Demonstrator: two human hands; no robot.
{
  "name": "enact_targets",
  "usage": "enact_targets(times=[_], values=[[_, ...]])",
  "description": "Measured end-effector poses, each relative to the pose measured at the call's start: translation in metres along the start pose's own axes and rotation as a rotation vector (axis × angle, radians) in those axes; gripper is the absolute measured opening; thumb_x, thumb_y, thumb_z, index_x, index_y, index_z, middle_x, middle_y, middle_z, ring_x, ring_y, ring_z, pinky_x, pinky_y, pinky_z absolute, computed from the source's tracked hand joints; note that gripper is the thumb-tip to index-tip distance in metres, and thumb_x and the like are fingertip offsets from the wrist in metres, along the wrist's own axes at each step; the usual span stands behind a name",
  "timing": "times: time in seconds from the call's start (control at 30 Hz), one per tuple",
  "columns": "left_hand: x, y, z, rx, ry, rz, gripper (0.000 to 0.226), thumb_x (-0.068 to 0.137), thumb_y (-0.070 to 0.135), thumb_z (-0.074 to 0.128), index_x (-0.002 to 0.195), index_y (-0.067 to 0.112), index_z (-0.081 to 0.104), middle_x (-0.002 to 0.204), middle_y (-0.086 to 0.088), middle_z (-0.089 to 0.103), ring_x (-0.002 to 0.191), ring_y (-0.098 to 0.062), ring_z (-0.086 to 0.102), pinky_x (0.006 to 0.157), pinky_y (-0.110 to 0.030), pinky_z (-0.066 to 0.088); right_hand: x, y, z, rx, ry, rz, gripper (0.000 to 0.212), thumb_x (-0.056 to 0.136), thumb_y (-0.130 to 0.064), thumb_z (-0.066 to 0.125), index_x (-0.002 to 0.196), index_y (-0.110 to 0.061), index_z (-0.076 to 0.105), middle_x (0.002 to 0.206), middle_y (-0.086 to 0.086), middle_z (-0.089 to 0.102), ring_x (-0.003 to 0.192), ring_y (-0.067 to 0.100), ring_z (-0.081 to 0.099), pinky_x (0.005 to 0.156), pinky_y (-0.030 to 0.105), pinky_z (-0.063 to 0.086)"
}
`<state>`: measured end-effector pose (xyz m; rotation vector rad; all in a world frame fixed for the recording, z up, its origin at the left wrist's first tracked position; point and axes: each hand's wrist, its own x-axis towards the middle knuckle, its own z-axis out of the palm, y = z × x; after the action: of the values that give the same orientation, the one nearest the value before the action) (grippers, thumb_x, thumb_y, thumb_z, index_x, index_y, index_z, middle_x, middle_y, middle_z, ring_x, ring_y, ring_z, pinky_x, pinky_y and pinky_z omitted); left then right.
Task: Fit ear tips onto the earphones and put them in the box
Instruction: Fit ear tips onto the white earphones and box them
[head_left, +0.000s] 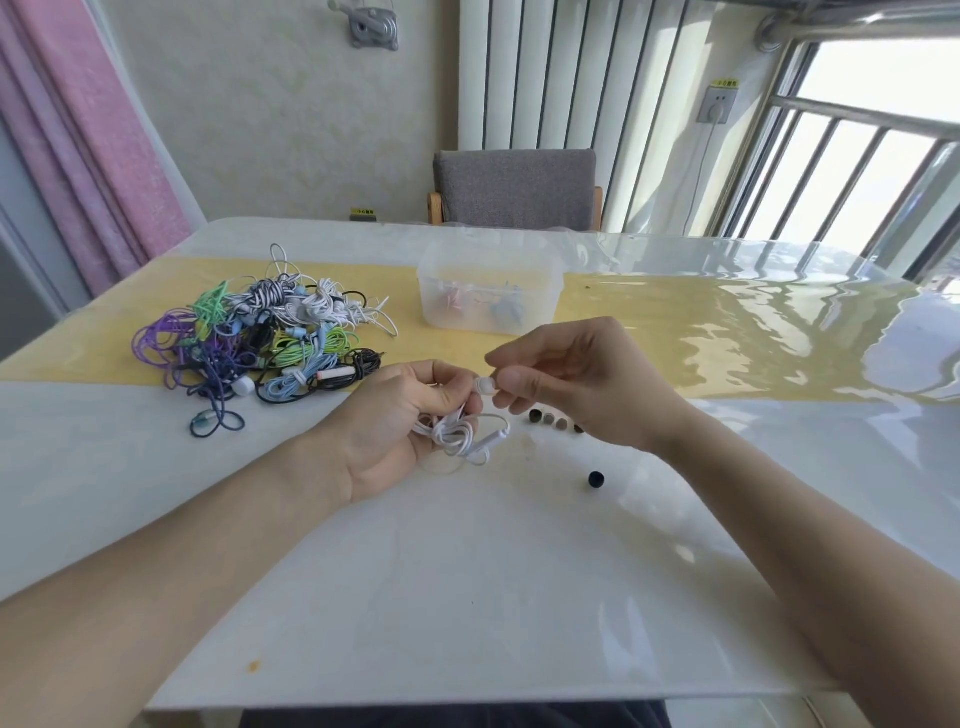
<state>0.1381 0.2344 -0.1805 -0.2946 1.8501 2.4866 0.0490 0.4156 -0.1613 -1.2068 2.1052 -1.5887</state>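
My left hand (410, 421) holds the bundled white earphones (457, 431) just above the near table; my right hand (566, 384) pinches a white ear tip (485, 385) against the bud. I judge the tip soft, light and slippery, best gripped by its skirt.

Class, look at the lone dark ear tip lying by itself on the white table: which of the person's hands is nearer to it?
Right. The right hand is just above and behind the dark ear tip; the left hand, gripping white earphones, lies farther left.
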Motion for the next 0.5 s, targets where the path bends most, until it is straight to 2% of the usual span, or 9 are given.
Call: enact_targets(times=[0.1, 0.23, 0.33, 0.5], values=[[-0.0003, 0.0001, 0.0013, 0.000, -0.018, 0.019, 0.008, 0.076, 0.014, 0.063, 0.078, 0.008, 0.059, 0.068, -0.006, 0.061, 0.060, -0.020, 0.055, 0.069, -0.037, 0.042, -0.0004, -0.0010, 0.0022, 0.097, -0.031, 0.062, 0.014, 0.087, -0.006, 0.072, 0.098, 0.003, 0.074, 0.086, 0.023, 0.075, 0.078, 0.026, 0.074, 0.075, 0.037, 0.062], [-0.0016, 0.0002, 0.0014, -0.006, -0.030, 0.026, 0.007, 0.074, 0.013, 0.064, 0.076, 0.008, 0.059, 0.067, -0.009, 0.061, 0.054, -0.018, 0.058, 0.062, -0.032, 0.048, -0.0009, -0.0005, 0.0074, 0.202, -0.074, 0.091, 0.018, 0.081, -0.013, 0.074, 0.095, 0.000, 0.075, 0.094, 0.028, 0.073, 0.087, 0.035, 0.072, 0.077, 0.037, 0.060], [-0.0042, 0.0011, 0.0021, -0.008, -0.077, -0.004, 0.009, 0.074, 0.011, 0.062, 0.075, 0.007, 0.054, 0.062, -0.008, 0.058, 0.049, -0.017, 0.056, 0.050, -0.023, 0.046, -0.0009, -0.0009, 0.0074, 0.226, -0.080, 0.099, 0.020, 0.075, -0.014, 0.077, 0.089, 0.000, 0.075, 0.089, 0.026, 0.074, 0.079, 0.030, 0.072, 0.072, 0.034, 0.060], [-0.0077, 0.0007, 0.0047, -0.004, -0.093, -0.042, 0.011, 0.078, 0.006, 0.059, 0.073, 0.007, 0.049, 0.059, -0.008, 0.054, 0.045, -0.018, 0.051, 0.047, -0.021, 0.040, -0.0012, -0.0040, 0.0075, 0.112, -0.071, 0.009, 0.011, 0.075, -0.012, 0.078, 0.081, -0.003, 0.074, 0.071, 0.012, 0.073, 0.063, 0.016, 0.068, 0.062, 0.023, 0.055]])
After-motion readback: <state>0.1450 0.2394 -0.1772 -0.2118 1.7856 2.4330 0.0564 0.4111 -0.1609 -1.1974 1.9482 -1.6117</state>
